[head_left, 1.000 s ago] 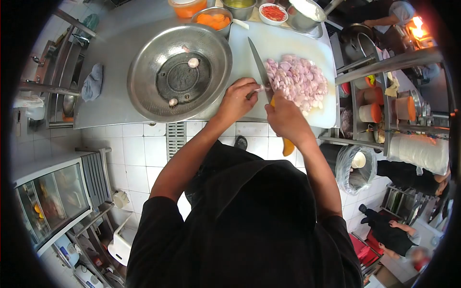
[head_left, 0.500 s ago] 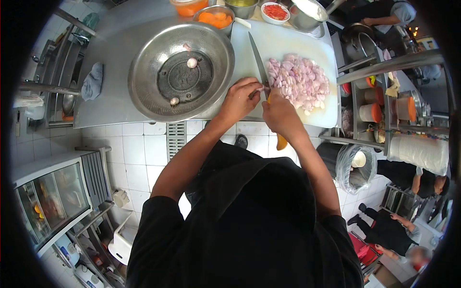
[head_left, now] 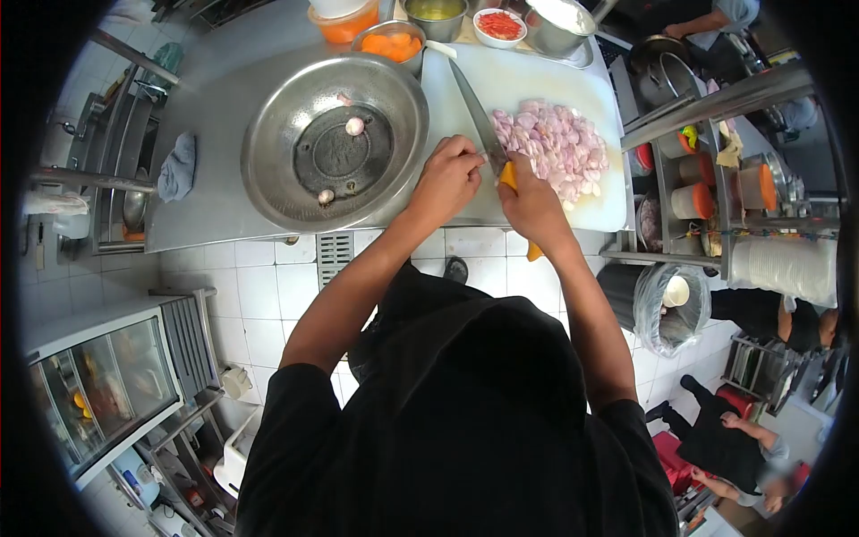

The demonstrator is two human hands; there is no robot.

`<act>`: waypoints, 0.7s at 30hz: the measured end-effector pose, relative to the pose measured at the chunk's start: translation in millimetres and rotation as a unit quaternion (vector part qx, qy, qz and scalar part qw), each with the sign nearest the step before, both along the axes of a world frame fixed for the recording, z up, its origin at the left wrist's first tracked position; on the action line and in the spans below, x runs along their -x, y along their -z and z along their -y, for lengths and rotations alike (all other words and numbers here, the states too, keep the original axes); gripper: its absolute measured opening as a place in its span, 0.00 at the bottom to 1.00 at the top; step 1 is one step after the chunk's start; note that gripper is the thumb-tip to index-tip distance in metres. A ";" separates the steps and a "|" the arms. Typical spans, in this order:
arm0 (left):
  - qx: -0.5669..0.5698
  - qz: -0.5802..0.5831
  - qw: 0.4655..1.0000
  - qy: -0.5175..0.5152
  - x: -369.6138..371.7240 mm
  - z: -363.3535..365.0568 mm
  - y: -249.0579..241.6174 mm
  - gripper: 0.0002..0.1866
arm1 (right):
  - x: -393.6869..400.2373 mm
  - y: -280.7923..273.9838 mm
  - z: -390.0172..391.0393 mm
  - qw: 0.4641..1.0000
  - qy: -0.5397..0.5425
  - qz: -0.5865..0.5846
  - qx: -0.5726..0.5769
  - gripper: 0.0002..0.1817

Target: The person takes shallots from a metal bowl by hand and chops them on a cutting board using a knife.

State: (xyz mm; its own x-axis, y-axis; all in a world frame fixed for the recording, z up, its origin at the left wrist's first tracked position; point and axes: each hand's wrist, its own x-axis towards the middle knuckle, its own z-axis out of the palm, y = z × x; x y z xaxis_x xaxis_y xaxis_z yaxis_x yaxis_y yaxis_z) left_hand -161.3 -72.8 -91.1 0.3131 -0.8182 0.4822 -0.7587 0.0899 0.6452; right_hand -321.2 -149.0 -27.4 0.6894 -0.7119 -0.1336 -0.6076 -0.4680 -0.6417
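The right hand [head_left: 535,210] grips the knife [head_left: 480,115] by its yellow handle, the blade slanting away over the white cutting board [head_left: 537,76]; the left hand [head_left: 447,183] is curled with fingertips pinched together just beside the blade, though whether they hold a piece is too small to tell; the pinkish sliced shallots [head_left: 557,148] lie heaped on the board, right of the knife; left of the board, a wide metal bowl [head_left: 267,183] on the tabletop [head_left: 210,112] holds two whole bulbs [head_left: 354,126], well apart.
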 end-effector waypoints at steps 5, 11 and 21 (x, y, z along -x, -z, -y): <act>0.010 -0.024 1.000 0.000 3.2 8.2 11.7 0.12 | 4.9 3.2 3.5 1.000 -0.011 0.005 -0.005 0.30; 0.012 -0.136 0.990 -0.044 6.7 -10.9 2.0 0.15 | 7.0 -8.3 -5.9 1.000 -0.025 0.012 -0.011 0.37; -0.009 -0.089 0.995 -0.033 2.0 -10.8 10.0 0.17 | 7.7 -11.9 -7.4 0.998 -0.042 -0.035 0.012 0.38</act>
State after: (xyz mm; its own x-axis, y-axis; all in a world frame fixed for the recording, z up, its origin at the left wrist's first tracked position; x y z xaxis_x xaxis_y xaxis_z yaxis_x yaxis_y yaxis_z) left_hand -163.3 -62.0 -101.1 0.4457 -0.8011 0.3995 -0.6364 0.0304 0.7708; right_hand -328.8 -141.6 -15.5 0.7367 -0.6549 -0.1681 -0.6086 -0.5340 -0.5868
